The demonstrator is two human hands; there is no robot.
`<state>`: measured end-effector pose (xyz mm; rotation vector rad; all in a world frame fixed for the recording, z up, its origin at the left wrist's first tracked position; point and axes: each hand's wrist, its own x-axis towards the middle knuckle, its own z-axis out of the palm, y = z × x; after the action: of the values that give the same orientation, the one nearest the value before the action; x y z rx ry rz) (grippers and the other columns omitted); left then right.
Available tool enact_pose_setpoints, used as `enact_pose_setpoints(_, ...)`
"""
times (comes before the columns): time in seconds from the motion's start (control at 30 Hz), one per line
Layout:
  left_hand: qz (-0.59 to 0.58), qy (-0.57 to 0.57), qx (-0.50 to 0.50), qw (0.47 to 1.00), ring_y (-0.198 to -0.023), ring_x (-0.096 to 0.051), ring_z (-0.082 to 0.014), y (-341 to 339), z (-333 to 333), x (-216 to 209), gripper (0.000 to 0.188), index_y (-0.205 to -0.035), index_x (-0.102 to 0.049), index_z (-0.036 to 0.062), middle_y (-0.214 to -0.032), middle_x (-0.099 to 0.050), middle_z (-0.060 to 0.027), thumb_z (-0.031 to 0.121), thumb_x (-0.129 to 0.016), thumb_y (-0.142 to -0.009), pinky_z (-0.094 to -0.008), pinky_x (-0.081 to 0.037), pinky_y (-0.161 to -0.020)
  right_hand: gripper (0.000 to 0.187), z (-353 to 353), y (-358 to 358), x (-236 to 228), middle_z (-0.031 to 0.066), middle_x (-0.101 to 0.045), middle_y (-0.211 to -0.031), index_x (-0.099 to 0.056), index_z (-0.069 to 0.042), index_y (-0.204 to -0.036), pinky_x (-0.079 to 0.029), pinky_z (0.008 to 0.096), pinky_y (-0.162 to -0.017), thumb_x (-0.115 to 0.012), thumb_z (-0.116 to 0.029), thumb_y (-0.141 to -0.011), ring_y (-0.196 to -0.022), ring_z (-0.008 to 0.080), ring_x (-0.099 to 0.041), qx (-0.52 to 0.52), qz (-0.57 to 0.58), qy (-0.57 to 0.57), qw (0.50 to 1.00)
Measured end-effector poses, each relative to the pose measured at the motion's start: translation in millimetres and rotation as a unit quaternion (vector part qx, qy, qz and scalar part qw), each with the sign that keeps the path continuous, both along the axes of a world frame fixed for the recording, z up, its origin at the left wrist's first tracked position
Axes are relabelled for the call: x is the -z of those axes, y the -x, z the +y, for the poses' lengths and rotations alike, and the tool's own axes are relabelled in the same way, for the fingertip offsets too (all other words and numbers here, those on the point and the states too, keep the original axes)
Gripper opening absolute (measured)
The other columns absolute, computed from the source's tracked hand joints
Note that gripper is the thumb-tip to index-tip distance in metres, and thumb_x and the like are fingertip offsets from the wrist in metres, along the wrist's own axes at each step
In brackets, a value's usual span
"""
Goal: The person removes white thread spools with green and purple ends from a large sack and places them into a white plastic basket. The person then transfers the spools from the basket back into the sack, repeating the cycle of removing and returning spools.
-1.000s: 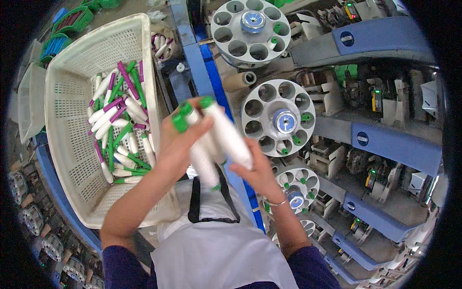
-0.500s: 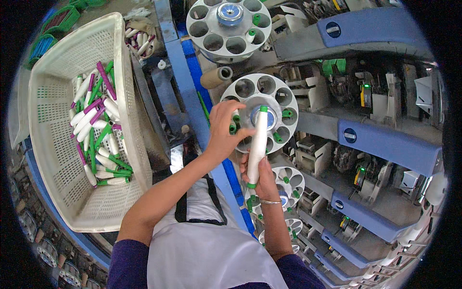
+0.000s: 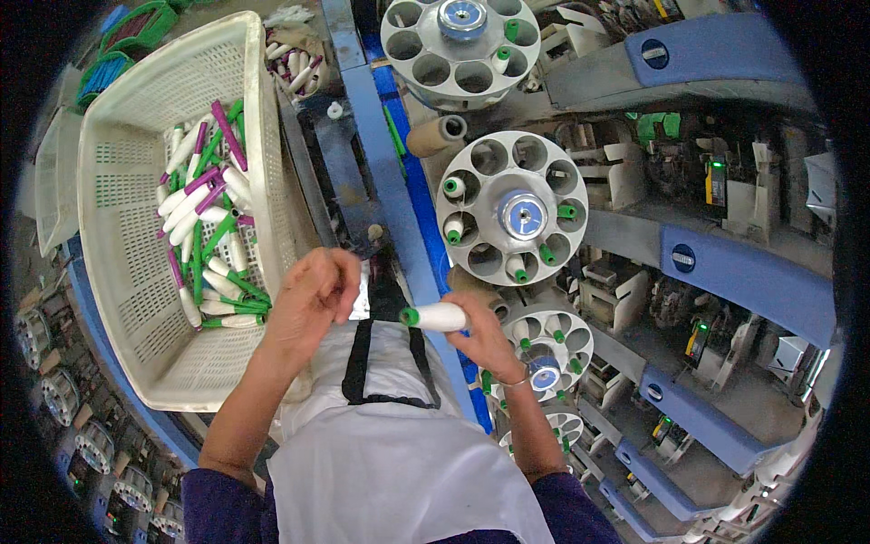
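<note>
I am guiding the right hand, fingers wrapped round a green-tipped white bobbin, and hovering the empty, half-curled left hand near the white basket.

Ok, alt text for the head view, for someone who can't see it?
The right hand holds a green-tipped white bobbin; the left hand, loosely curled, is apart from it. At left is a basket of similar bobbins, at right a round holder partly filled with more.
</note>
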<state>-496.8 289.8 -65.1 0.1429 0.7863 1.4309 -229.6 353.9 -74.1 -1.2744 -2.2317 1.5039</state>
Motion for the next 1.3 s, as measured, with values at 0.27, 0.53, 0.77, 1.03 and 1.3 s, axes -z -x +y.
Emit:
enact_pose_setpoints(0.27,0.261,0.003,0.136,0.956,-0.048,-0.043,-0.0111,-19.1,19.9,5.9,0.013,-0.106,-0.05,0.0086,-0.061,-0.045,-0.0017,0.009,-0.05,-0.093,-0.024,-0.035,-0.044,0.031,32.0,8.0,27.3,0.0113,-0.06,-0.095,-0.057,-0.005,-0.093,-0.044,0.0387,-0.086,-0.066,0.007,-0.066,-0.094,0.0311,-0.056,0.105,0.079,-0.164,0.978)
enact_pose_setpoints(0.53,0.727,-0.14,0.229,0.632,-0.074,-0.063,-0.0346,-81.1,98.1,83.0,0.039,-0.123,-0.051,0.0192,-0.078,-0.059,-0.0138,0.009,-0.054,-0.086,-0.0464,-0.047,-0.061,0.009,45.7,0.7,25.9,0.0116,-0.066,-0.09,-0.057,-0.002,-0.089,-0.048,0.0326,-0.073,-0.063,-0.007,-0.085,-0.078,0.022,-0.061,0.136,0.061,-0.151,0.977)
enact_pose_setpoints(0.77,0.684,-0.21,0.201,0.669,-0.076,-0.062,-0.033,-64.9,54.8,74.9,0.009,-0.089,-0.057,0.0089,-0.084,-0.062,-0.0115,0.01,-0.058,-0.08,-0.0449,-0.049,-0.061,0.028,38.0,-10.9,-34.5,0.0037,-0.053,-0.063,-0.054,0.001,-0.081,-0.035,0.0229,-0.045,-0.042,-0.016,-0.1,-0.042,0.0058,-0.036,0.332,0.233,-0.044,0.913)
enact_pose_setpoints(1.03,0.573,-0.351,0.053,0.739,-0.07,-0.061,-0.026,-67.5,31.1,-15.0,0.025,-0.085,-0.06,0.0056,-0.083,-0.062,-0.007,-0.001,-0.065,-0.062,-0.0342,-0.05,-0.058,0.013,33.8,18.2,-31.7,0.0076,-0.067,-0.086,-0.065,0.0,-0.087,-0.046,0.028,-0.055,-0.059,-0.011,-0.085,-0.059,0.0148,-0.054,-0.032,0.082,-0.035,0.995)
enact_pose_setpoints(1.3,0.616,-0.125,0.011,0.777,-0.082,-0.057,-0.0278,-50.1,53.7,8.9,0.032,-0.103,-0.062,0.0061,-0.097,-0.059,-0.0125,0.001,-0.067,-0.072,-0.0356,-0.048,-0.064,0.025,76.5,-39.3,-99.6,-0.0004,-0.05,-0.069,-0.056,-0.003,-0.079,-0.033,0.0194,-0.049,-0.051,-0.019,-0.097,-0.057,0.0057,-0.041,0.356,0.112,-0.347,0.86)
